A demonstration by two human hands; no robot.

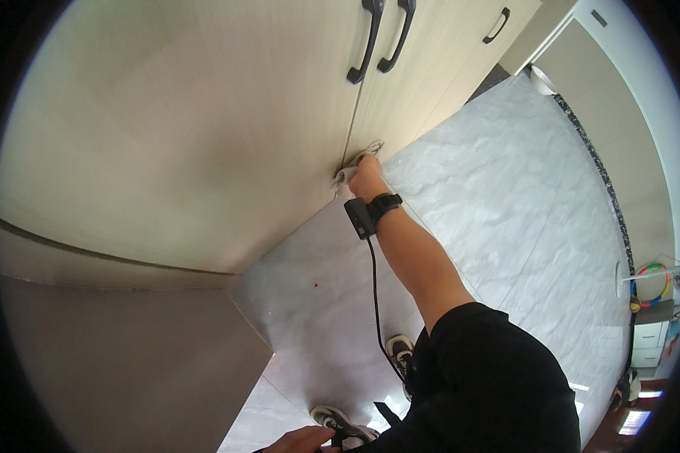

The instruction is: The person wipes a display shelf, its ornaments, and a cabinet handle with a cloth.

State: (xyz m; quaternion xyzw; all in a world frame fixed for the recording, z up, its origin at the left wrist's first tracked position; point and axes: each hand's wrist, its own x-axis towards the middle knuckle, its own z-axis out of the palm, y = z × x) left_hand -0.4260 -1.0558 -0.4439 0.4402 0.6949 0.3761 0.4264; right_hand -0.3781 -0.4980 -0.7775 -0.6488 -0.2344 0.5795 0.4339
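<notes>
My right hand [367, 174] presses a crumpled greyish cloth [347, 176] against the bottom of a pale wood-grain cabinet door [294, 124], at the seam between two doors. Its fingers are partly hidden by the cloth and the wrist. A black strap with a small black box [361, 218] and a cable is on that wrist. At the bottom edge, my left hand [301, 440] shows only in part, low above a shoe; whether it holds anything cannot be told. Black curved handles [368, 42] are fixed higher on the doors.
Grey marbled floor tiles [487, 187] spread right of the cabinet, with a small red speck [316, 285] nearer me. A brown-grey wall panel [130, 351] stands at lower left. A white bowl [543, 81] sits by the far wall. My shoes [340, 424] are below.
</notes>
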